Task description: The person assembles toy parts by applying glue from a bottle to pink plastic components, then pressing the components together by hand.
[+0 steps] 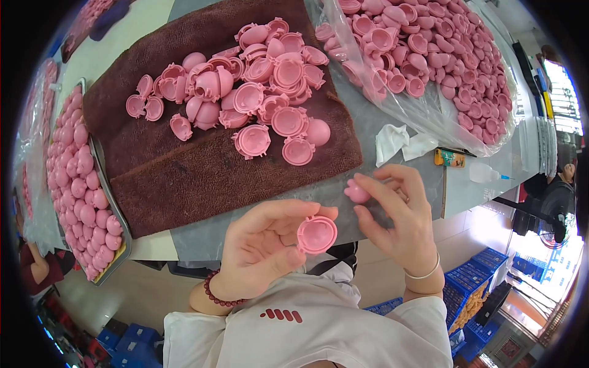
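Note:
Between the thumb and fingers of my left hand (264, 239) is a round pink plastic shell half (318, 233), its hollow side facing up. My right hand (399, 218) pinches a small pink plastic piece (356, 191) with rounded bumps, to the right of the shell half and apart from it. Just beyond my hands, a brown towel (202, 178) lies on the grey table. A loose pile of pink hinged shells (251, 98) rests on it, some open and some closed into balls.
At the far right, a clear plastic bag (417, 116) holds many pink shell halves. A tray (116, 227) of pink balls stands at the left. White tissue (392, 142), a lighter (449, 157) and a small needle-tipped bottle (485, 173) lie at the right. Blue crates (469, 282) stand on the floor.

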Available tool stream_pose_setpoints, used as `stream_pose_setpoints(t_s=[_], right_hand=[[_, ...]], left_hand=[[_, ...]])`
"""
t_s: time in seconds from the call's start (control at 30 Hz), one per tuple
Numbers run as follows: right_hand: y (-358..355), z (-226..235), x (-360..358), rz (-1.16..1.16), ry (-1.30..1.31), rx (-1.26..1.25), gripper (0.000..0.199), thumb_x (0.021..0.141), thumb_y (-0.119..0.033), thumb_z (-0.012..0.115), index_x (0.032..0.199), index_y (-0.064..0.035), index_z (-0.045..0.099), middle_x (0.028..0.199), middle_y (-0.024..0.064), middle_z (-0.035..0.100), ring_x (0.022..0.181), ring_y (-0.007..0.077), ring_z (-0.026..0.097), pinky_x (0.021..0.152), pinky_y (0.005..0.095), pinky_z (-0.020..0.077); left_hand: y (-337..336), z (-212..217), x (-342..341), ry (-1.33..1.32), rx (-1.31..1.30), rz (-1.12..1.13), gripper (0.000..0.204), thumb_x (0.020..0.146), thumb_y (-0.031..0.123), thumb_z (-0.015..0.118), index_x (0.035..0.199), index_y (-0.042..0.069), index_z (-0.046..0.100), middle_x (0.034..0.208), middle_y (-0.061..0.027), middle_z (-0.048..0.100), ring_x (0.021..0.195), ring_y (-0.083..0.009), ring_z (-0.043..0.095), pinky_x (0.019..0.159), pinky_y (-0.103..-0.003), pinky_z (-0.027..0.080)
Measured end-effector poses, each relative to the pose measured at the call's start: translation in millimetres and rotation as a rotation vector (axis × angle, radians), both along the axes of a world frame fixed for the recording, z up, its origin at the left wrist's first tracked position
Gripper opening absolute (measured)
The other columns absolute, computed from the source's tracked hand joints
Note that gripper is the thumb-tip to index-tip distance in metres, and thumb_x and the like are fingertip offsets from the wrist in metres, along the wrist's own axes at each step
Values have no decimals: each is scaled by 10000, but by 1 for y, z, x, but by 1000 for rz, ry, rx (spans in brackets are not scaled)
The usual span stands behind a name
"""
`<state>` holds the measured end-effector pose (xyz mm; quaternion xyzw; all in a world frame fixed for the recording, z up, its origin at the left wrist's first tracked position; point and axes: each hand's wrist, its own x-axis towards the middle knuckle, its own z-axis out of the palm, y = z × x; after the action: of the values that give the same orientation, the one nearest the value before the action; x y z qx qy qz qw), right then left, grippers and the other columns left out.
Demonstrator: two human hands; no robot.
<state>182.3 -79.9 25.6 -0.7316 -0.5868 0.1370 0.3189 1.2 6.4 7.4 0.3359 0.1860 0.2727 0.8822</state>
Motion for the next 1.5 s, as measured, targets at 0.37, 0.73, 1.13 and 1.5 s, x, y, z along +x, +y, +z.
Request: stream_pose_setpoints(t_s=[0.37,0.73,1.13,1.5], right_hand=[[5,1,-13,254,264,305,341,588,34,701,910,-62,647,889,74,575,706,154,571,542,224,460],[2,-18,-15,256,262,371,346,583,-39,742,912,-53,635,889,65,583,704,163,570,560,235,473],[-11,-24,-27,179,-27,541,324,540,51,687,844,-36,616,909,88,572,719,213,574,584,276,491],[-54,-27,35,-392,-343,634,252,747,-137,628,956,-28,540,981,136,524,888,236,527,744,320,446]], left_hand=[[-3,-11,2,71,448,82,401,685,-122,616,1070,-62,520,1127,-185,499,971,-194,554,785,-277,486],[-1,-13,5,184,683,66,384,659,-55,671,1031,-26,580,1079,-173,533,826,-187,614,691,-257,514],[5,-17,10,145,662,117,468,580,36,743,1026,-4,605,993,-108,624,826,-199,581,741,-284,444],[8,-13,7,102,778,106,437,619,113,742,1013,-16,604,959,-110,632,813,-183,575,711,-274,457]])
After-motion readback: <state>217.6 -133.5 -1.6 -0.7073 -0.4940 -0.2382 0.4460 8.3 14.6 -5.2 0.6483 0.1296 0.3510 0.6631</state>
